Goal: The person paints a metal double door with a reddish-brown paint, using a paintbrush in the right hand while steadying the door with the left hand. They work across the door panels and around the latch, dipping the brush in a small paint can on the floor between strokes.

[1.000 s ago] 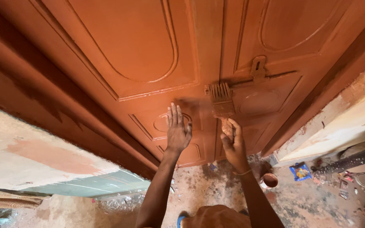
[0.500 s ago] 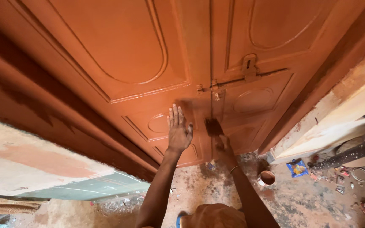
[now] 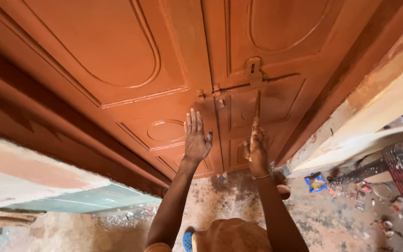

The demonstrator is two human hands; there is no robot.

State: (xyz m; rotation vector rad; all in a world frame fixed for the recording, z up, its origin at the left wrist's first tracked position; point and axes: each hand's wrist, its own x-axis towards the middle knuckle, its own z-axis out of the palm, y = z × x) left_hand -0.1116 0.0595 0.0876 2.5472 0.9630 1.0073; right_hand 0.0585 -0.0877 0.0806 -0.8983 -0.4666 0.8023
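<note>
Head view, looking down along a reddish-brown panelled wooden double door (image 3: 117,65) to the floor. The left hand (image 3: 196,140) lies flat against the lower part of the left leaf, fingers extended and spread, palm pressed to the painted surface beside a small carved oval panel (image 3: 165,130); it grasps nothing. The right hand (image 3: 256,151) is closed around the handle of a narrow paintbrush (image 3: 257,105), which is held upright with its tip against the right leaf, just below the painted metal slide bolt and hasp (image 3: 253,77) that crosses the seam between the two leaves. The bristles appear edge-on and merge with the door colour, so their exact contact line cannot be told. A thin bracelet (image 3: 260,177) circles the right wrist.

Below the hands, the bare, paint-spattered concrete floor (image 3: 211,205) meets the door's foot. A blue sandal (image 3: 188,240) shows near the bottom edge, next to the person's orange-clad knee (image 3: 232,235). To the right, a pale unpainted wooden frame post (image 3: 374,121) runs beside the door, with a small blue packet (image 3: 316,182) and scattered litter (image 3: 364,198) on the ground near it.
</note>
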